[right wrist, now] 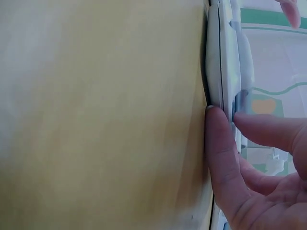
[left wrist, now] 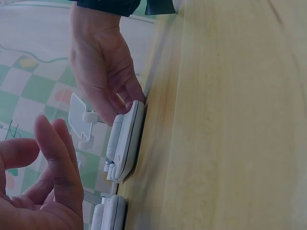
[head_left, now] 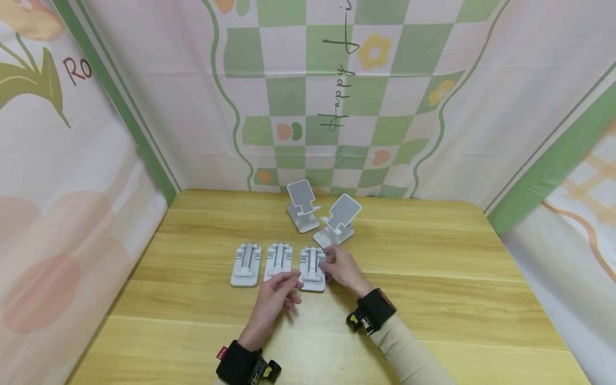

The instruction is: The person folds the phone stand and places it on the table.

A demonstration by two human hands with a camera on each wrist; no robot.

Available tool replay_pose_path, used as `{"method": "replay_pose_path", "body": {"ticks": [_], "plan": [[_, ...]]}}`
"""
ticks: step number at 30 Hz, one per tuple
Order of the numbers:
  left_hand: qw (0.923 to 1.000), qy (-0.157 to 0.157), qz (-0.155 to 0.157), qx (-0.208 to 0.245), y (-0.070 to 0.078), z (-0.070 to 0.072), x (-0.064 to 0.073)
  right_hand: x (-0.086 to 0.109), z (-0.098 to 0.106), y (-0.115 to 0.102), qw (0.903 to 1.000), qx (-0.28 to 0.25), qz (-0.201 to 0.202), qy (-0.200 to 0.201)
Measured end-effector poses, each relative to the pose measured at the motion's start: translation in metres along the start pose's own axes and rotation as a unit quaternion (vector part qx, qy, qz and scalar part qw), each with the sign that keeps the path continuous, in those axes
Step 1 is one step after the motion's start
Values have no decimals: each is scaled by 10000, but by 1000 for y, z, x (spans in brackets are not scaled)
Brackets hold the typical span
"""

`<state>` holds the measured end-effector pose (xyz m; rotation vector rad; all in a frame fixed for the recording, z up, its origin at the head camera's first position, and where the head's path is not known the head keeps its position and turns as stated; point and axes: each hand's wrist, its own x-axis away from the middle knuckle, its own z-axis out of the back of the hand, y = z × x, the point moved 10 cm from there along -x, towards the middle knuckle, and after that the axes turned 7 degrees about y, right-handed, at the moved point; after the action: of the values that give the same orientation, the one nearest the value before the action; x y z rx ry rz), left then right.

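Right hand [head_left: 344,269] pinches right edge of rightmost folded stand [head_left: 312,269], on wooden table [head_left: 433,289]; left hand [head_left: 272,300] relaxed, fingers loosely bent by its left edge, can't tell if touching; 2 more folded stands [head_left: 246,267] in row to left, 2 unfolded stands [head_left: 344,212] behind, near patterned cloth [head_left: 284,96]

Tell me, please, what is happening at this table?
Someone is handling small stands, which look like phone holders, on a wooden table. The right hand grips the right edge of the rightmost folded stand. The left hand is nearby with loosely bent fingers, holding nothing. The middle folded stand and leftmost folded stand lie in the same row. Behind them, two opened stands are set up.
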<state>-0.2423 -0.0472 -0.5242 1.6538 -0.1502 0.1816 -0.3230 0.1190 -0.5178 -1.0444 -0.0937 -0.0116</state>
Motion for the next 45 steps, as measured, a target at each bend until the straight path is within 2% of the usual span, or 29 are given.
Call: {"method": "replay_pose_path", "body": {"ticks": [4, 7, 11, 17, 21, 24, 29, 35, 41, 45], "plan": [[10000, -28, 3, -14, -1, -1, 0, -1, 3, 3, 9993, -371, -97, -42], [10000, -56, 9, -14, -1, -2, 0, -4, 12, 6, 9981, -559, -234, 113], [9999, -100, -2, 8, -2, -3, 0, -11, 36, 10, 9955, -540, -311, 707], [10000, -71, 44, 17, -3, -4, 1, -21, 77, 13, 9796, -982, -328, 1725], [9999, -66, 70, 40, -2, -4, 1, -25, 94, 11, 9699, -1058, -212, 2181], [9999, -63, 91, 36, -2, -4, 2, -28, 100, 9, 9659, -1039, -60, 2372], [9999, -30, 114, 80, -4, -4, 3, -34, 100, 6, 9658, -1071, 248, 2348], [9996, 25, 180, 221, -6, -4, 3, -42, 90, 0, 9699, -1404, 487, 1929], [9995, 16, 179, 256, -6, -5, 5, -47, 75, -8, 9794, -1284, 533, 1466], [9994, -4, 210, 282, -7, -5, 6, -51, 67, -5, 9810, -1332, 453, 1334]]}}
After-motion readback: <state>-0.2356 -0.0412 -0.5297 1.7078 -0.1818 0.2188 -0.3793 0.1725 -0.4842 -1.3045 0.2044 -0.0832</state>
